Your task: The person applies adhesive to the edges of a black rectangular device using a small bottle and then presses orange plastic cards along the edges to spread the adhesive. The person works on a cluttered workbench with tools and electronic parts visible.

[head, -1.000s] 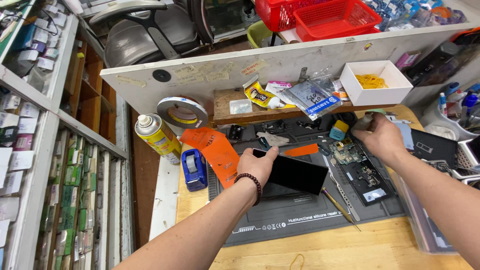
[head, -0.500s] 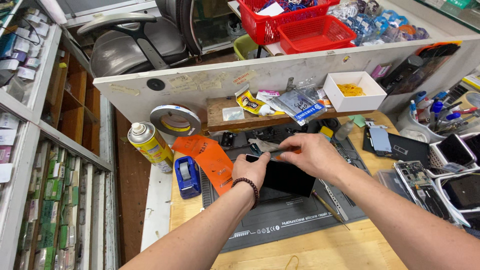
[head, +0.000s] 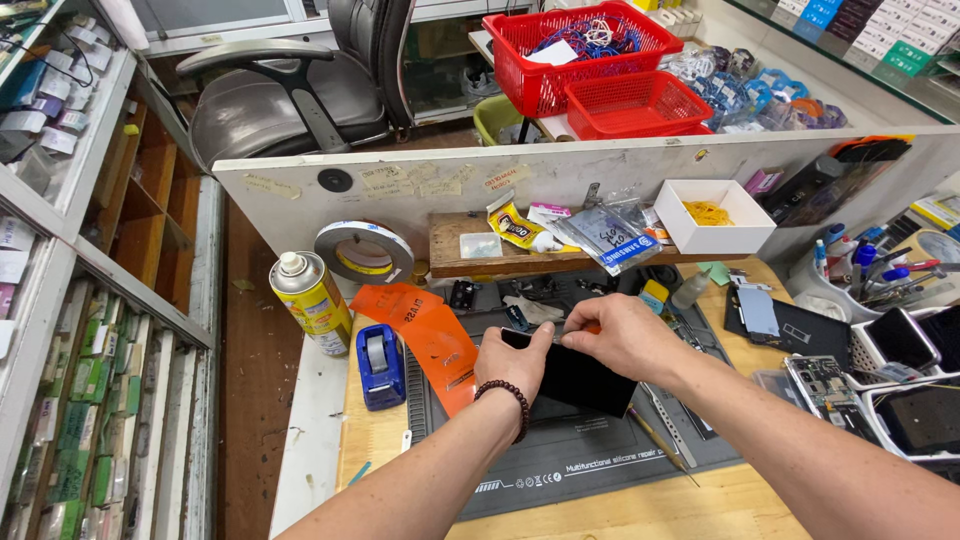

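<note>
A flat black phone (head: 590,385) is lifted slightly off the grey silicone work mat (head: 600,460). My left hand (head: 515,365), with a bead bracelet on its wrist, grips the phone's left end. Pinched in the fingers of my right hand (head: 622,335) is a thin metal tool (head: 562,341), set against the phone's top edge. Its tip is mostly hidden by my fingers. An orange plastic sheet (head: 430,330) lies just left of the phone.
A yellow spray can (head: 312,300), a tape roll (head: 365,250) and a blue tape dispenser (head: 380,365) stand at the left. A white box (head: 715,215) and packets sit on the back shelf. Opened phones (head: 830,385) and a pen cup (head: 870,275) crowd the right.
My right hand came from the right side of the mat over to the phone's top edge. My left hand kept its hold on the phone.
</note>
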The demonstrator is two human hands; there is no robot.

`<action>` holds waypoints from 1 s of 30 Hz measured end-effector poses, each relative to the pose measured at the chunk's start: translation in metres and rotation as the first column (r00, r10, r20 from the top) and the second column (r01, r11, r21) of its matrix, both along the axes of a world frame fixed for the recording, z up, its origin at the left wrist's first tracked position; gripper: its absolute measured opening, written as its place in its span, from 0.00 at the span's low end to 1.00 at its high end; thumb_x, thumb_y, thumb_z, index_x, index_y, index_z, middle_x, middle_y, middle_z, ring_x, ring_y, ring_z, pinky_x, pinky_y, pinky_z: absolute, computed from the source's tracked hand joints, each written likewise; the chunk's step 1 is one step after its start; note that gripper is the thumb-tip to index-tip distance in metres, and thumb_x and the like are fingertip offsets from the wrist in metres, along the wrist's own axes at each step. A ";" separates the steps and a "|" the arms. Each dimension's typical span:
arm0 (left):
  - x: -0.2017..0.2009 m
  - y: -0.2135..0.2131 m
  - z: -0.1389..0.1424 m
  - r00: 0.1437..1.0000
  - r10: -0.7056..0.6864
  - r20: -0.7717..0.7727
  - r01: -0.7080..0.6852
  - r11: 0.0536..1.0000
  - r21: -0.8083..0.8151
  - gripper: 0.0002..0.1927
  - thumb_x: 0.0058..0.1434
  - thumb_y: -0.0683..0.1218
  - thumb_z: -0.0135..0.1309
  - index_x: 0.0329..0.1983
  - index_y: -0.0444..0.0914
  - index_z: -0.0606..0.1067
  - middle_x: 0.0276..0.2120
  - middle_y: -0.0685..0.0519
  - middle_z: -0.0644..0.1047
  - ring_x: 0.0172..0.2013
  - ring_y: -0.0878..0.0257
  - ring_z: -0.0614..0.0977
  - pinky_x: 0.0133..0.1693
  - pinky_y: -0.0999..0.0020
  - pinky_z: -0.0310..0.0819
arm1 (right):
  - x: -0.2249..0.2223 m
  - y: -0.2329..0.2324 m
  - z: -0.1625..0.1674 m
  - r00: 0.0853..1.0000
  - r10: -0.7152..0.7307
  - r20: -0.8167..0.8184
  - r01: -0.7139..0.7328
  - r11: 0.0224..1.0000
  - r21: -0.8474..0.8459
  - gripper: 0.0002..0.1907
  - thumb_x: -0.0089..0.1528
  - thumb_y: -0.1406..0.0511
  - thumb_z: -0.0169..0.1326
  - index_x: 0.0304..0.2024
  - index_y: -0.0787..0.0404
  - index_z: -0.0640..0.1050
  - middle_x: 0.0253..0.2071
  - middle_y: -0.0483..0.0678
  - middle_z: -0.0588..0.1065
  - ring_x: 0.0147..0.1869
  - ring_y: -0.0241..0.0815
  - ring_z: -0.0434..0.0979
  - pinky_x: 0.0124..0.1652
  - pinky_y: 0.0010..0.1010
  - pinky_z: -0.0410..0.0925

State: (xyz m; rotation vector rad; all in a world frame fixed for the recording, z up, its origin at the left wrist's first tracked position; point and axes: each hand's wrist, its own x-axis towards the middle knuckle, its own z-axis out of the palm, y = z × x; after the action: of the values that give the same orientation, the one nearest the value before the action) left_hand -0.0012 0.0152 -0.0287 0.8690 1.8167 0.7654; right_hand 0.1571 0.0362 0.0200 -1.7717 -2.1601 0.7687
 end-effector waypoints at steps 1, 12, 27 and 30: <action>0.001 0.000 -0.001 1.000 0.001 -0.003 -0.001 1.000 -0.001 0.27 0.51 0.62 0.65 0.42 0.38 0.75 0.40 0.49 0.83 0.43 0.55 0.86 0.47 0.61 0.78 | -0.001 -0.001 0.001 1.000 0.005 0.016 -0.005 1.000 0.002 0.12 0.57 0.59 0.62 0.37 0.60 0.83 0.30 0.51 0.83 0.34 0.45 0.83 0.38 0.36 0.73; 0.003 0.004 -0.003 1.000 -0.004 -0.027 0.003 1.000 -0.017 0.27 0.51 0.61 0.66 0.42 0.37 0.75 0.40 0.47 0.83 0.42 0.53 0.86 0.47 0.60 0.79 | -0.007 0.009 0.004 0.968 0.145 0.202 -0.128 0.987 -0.096 0.11 0.60 0.58 0.58 0.37 0.59 0.80 0.33 0.53 0.81 0.41 0.53 0.81 0.42 0.43 0.71; 0.001 -0.006 0.018 1.000 -0.018 -0.020 0.016 0.995 -0.100 0.25 0.54 0.60 0.64 0.46 0.39 0.76 0.44 0.48 0.83 0.48 0.53 0.84 0.50 0.58 0.76 | -0.007 0.036 0.005 0.885 0.387 0.257 -0.327 0.912 -0.246 0.08 0.57 0.62 0.59 0.33 0.60 0.80 0.31 0.53 0.80 0.39 0.51 0.82 0.42 0.41 0.72; 0.000 -0.001 0.013 1.000 0.010 -0.022 -0.011 0.998 -0.057 0.25 0.54 0.59 0.65 0.46 0.39 0.77 0.46 0.45 0.83 0.49 0.51 0.84 0.51 0.58 0.75 | 0.001 0.037 0.008 0.869 0.394 0.300 -0.307 0.904 -0.297 0.09 0.57 0.62 0.60 0.31 0.62 0.79 0.29 0.52 0.80 0.37 0.50 0.82 0.40 0.40 0.72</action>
State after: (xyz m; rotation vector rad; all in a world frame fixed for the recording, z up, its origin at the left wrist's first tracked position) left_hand -0.0008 0.0139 -0.0154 0.8343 1.8541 0.7098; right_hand 0.1582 0.0728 0.0280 -1.7556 -2.7972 0.8804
